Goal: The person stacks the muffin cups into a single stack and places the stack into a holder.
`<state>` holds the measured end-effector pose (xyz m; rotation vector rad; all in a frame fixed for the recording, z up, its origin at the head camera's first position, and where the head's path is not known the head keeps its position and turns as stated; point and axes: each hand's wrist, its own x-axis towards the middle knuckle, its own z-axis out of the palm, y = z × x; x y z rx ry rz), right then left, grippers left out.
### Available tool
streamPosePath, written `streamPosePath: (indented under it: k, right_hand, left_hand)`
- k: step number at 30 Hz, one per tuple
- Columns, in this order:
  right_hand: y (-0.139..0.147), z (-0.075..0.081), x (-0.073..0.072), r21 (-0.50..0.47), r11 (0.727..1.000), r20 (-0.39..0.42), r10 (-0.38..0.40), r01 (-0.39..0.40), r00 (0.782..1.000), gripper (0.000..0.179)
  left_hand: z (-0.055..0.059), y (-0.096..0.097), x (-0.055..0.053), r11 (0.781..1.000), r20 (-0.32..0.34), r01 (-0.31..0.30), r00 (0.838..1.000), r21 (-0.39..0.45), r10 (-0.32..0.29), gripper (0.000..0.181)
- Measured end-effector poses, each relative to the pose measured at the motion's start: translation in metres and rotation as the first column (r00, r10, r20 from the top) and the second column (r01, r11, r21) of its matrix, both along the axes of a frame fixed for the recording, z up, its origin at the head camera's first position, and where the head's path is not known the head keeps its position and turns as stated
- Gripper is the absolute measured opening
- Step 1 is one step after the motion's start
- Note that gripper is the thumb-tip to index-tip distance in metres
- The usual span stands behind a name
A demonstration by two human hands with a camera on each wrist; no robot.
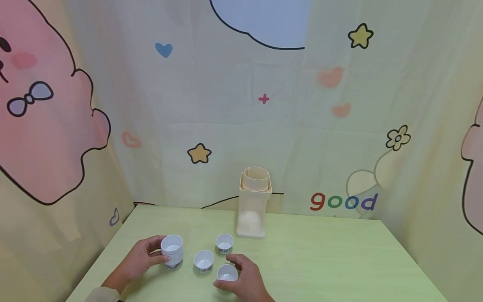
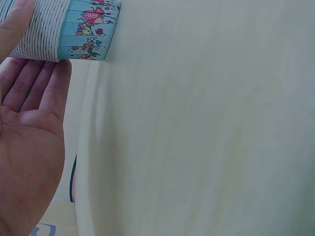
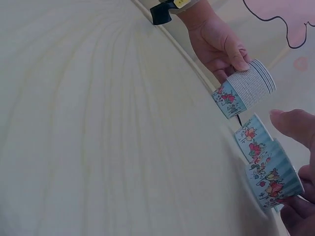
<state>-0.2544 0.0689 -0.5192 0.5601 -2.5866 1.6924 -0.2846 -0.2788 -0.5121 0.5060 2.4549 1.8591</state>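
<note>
A smooth pale-green table [image 1: 339, 260] bears an angular cream plastic stand [image 1: 253, 204]. The person's left hand [image 1: 140, 256] grips a nested stack of pale-blue floral paper cups [image 1: 173, 254] near the left edge, upright, long axis vertical, rims tightly ridged. The right hand [image 1: 247, 279] curves around 1 pleated single cup [image 1: 227, 273], beside 2 more cups [image 1: 203, 261], mouths up; whether it grips, I cannot tell
</note>
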Motion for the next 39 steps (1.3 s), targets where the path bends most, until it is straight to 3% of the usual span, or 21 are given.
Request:
streamPosePath:
  k: [8, 17, 30, 39]
  right_hand:
    - [-0.001, -0.002, -0.001, 0.027, 0.999, -0.053, -0.022, 0.023, 0.998, 0.066]
    - [0.003, -0.003, 0.000, 0.074, 0.997, -0.026, -0.014, 0.016, 1.000, 0.065]
    - [0.007, -0.004, 0.002, 0.053, 0.999, -0.062, 0.011, -0.008, 0.998, 0.065]
    - [0.011, -0.001, 0.003, 0.057, 0.998, -0.023, 0.027, -0.026, 0.999, 0.058]
  left_hand:
    - [-0.001, -0.001, -0.001, 1.000, 0.005, -0.004, 1.000, -0.004, 0.004, 0.067]
    - [-0.001, -0.001, -0.003, 1.000, 0.023, -0.021, 1.000, -0.009, 0.021, 0.069]
    - [0.001, -0.001, -0.001, 1.000, 0.036, -0.028, 0.999, -0.003, 0.028, 0.070]
    - [0.001, -0.001, -0.001, 0.999, 0.031, -0.029, 0.999, -0.018, 0.030, 0.069]
